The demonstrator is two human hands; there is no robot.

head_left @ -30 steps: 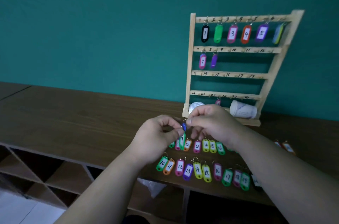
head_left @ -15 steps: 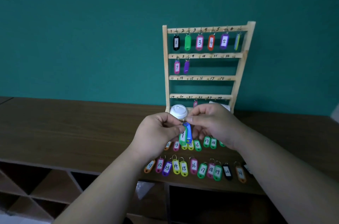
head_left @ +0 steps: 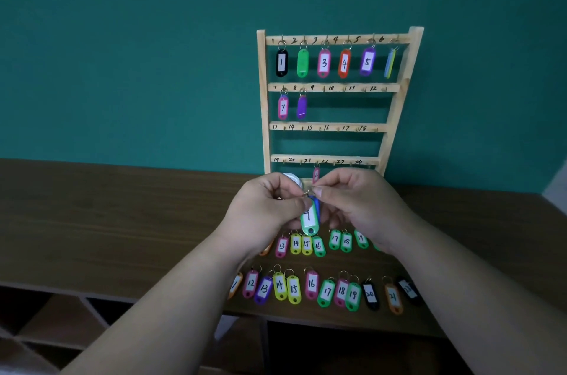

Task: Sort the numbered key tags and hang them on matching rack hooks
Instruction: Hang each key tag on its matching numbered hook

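1. Grips the top of a green tag (head_left: 309,218) with the curled thumb and fingers of the left hand (head_left: 264,209); pinches the metal ring (head_left: 306,193) at that tag's top between thumb and forefinger of the right hand (head_left: 359,205), the other fingers folded in.
2. Holds the tag upright above the table (head_left: 122,221), in front of the foot of the rack (head_left: 263,104), above the far row of loose tags (head_left: 311,284).
3. Looks glossy and plastic: an oblong with rounded ends, a round hole at the lower end, a white paper label on the face. Reads like a handwritten 9, with the top of the figure under the left thumb.
4. Hides most of a blue tag (head_left: 317,205) pressed just behind it; cannot tell which ring belongs to which.
5. Leans against a flat teal wall (head_left: 122,52): pale bare wood, two side posts, four rails, small hooks, inked numbers 1 to 24.
6. Carries eight hung tags (head_left: 324,63) on the two upper rails: black 1, a blank green back, pink 3, orange 4, purple 5 and one edge-on; below, pink 7 and a blank purple back. Bears one more pink tag on the bottom rail near 22.
7. Lies in two rows on dark, wood-grained board: pink, yellow, green, purple, orange and black, numbered from the low teens into the twenties, rings pointing towards the rack.
8. Peeks out behind the left fingers: a round white lid (head_left: 291,179).
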